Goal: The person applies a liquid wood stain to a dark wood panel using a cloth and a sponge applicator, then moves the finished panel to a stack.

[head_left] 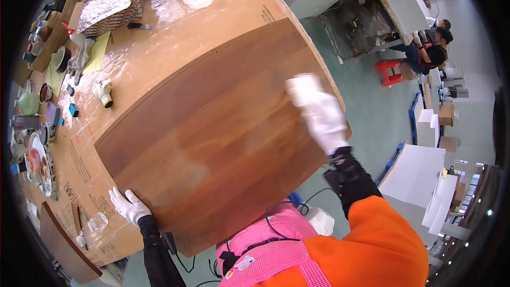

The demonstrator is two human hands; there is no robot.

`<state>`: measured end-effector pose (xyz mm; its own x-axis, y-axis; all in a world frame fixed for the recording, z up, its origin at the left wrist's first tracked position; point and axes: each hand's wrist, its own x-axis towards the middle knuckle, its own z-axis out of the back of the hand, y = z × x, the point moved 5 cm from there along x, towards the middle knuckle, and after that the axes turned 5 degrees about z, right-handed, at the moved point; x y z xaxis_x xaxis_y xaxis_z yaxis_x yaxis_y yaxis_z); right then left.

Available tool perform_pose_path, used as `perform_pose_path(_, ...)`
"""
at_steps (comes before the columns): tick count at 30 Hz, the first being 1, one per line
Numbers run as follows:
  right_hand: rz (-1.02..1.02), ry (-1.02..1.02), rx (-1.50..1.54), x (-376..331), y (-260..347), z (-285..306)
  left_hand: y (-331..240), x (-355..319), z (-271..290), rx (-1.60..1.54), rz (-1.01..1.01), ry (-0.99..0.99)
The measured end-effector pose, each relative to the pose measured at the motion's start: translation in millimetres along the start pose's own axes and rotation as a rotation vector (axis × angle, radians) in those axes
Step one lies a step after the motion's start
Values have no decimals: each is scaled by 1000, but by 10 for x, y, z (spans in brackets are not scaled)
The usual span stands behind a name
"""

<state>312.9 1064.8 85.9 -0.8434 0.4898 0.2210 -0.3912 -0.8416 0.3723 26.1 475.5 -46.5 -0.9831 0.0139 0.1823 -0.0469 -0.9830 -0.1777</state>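
Both hands wear white gloves. On the near left corner of the brown wooden panel (212, 127), the left hand (129, 206) lies open, with its fingers spread flat on the edge. The right hand (323, 117) is on the far right part of the panel, close to the right edge, and it presses a white cloth (301, 86) against the surface. The fingers seem closed over the cloth, but this part is a little blurred.

The panel lies flat on a big worktable covered with cardboard (175, 16), and its near corner reaches over the table edge towards the person. At the left side of the table stand many small jars and cans (37, 32), a green pot (27, 103) and a patterned plate (40, 165). A shiny foil sheet (109, 1) lies on a box at the far end. On the green floor at the right stands a red stool (390, 72), near a seated person (433, 53).
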Motion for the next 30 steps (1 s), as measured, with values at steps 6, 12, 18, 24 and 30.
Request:
perform_pose_path(6, 724, -101, 204, 681, 2274, -1243, 30, 16, -5, 16, 8, -6)
perform_pose_path(12, 276, 24, -226, 1704, 1087, -1267, 75, 34, -29, -8, 18, 0)
perform_pose_path(18, -84, -204, -612, 530, -653, -305, 107, 70, -52, 15, -4, -7)
perform_pose_path(24, -556, -530, -203, -1513, -1373, 150, 139, 101, -115, 17, -7, -5)
perform_pose_path(30, -606, -232, -171, -1367, -688, 506, 164, 121, -149, 11, -34, -23)
